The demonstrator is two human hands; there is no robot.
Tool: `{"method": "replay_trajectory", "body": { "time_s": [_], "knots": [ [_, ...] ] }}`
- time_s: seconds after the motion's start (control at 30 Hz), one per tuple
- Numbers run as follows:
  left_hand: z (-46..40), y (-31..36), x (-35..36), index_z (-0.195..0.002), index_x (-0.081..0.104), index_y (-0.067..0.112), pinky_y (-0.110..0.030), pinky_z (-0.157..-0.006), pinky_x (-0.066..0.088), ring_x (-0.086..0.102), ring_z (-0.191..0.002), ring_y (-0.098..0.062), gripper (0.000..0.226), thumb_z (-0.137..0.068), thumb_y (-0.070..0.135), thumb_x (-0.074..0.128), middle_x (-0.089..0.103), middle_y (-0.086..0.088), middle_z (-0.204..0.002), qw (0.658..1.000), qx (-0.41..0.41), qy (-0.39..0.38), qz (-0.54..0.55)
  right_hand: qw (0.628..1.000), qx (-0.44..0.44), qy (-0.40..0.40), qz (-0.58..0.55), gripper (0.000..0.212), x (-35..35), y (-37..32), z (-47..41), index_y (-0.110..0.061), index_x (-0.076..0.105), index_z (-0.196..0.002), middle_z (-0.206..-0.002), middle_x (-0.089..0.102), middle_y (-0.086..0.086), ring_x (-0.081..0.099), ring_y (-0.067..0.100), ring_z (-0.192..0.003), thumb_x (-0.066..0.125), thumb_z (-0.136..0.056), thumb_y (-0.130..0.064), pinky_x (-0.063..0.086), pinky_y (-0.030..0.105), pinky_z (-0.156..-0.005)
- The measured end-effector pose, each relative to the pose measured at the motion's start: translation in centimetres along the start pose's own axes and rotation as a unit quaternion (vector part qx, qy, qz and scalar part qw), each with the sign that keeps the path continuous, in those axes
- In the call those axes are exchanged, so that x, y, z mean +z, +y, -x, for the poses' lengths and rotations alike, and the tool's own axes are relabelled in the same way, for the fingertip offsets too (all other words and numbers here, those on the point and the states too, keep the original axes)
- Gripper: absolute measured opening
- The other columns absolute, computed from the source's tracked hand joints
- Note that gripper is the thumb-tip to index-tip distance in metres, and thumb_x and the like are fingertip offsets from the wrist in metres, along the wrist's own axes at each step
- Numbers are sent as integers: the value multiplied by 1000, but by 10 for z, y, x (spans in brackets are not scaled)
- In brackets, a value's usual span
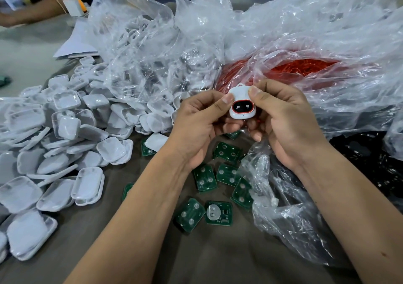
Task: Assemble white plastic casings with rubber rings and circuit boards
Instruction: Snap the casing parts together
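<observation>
A small white casing (241,100) with a loop on top is held up between both hands. A red rubber ring (242,107) sits around its dark oval window. My left hand (200,126) grips it from the left, thumb pressed on its upper face. My right hand (283,120) grips it from the right, thumb on top as well. Several green circuit boards (218,213) lie loose on the table below my hands. A pile of white casing backs (65,135) covers the left of the table. Red rings (301,68) fill a clear bag behind my hands.
Crumpled clear plastic bags (174,44) of white parts rise at the back. A bag of black parts (370,153) lies at the right. Another person's arm (32,11), a white charger (74,5) and paper sheets (76,44) are at the far left. Brown table (109,229) shows in front.
</observation>
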State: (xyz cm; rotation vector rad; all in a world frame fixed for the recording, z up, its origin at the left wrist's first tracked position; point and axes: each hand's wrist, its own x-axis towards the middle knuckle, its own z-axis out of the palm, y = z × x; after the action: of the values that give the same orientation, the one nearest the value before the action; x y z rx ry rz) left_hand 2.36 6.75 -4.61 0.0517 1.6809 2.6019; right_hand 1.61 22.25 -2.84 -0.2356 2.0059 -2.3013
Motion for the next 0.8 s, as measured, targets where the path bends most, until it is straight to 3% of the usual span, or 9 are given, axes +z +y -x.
{"method": "replay_trajectory", "body": {
  "time_s": [0.33,0.53,0.63,0.8],
  "knots": [
    [3,0,3,-84,64,-1,-18,-47,49,60,-52,-12,15,-97,6,60,65,-7,-66,999,-7,15,30,999,19,-29,-13,28,-1,-2,1,-17,66,-81,-72,63,5,50,13,-52,54,-107,-14,32,23,-39],
    [1,-2,5,-98,70,0,-20,-54,54,63,-59,-13,21,-99,20,64,68,-11,-77,1000,-21,20,0,999,5,24,-27,23,0,0,0,-16,67,-84,-71,66,5,52,13,-51,58,-106,-16,36,21,-38],
    [1,0,1,-95,71,2,-20,-58,56,66,-61,-14,21,-86,21,74,70,-10,-77,999,-29,-15,-19,998,-9,55,-33,20,0,0,-1,-13,67,-88,-70,67,5,56,15,-51,59,-106,-17,42,24,-40],
    [1,1,-7,-89,73,0,-20,-59,58,69,-62,-15,18,-74,10,78,74,-14,-78,998,-6,-41,-43,999,12,21,-35,27,0,-3,-1,-15,65,-81,-69,66,5,55,15,-53,55,-105,-13,41,24,-40]
  ]
}}
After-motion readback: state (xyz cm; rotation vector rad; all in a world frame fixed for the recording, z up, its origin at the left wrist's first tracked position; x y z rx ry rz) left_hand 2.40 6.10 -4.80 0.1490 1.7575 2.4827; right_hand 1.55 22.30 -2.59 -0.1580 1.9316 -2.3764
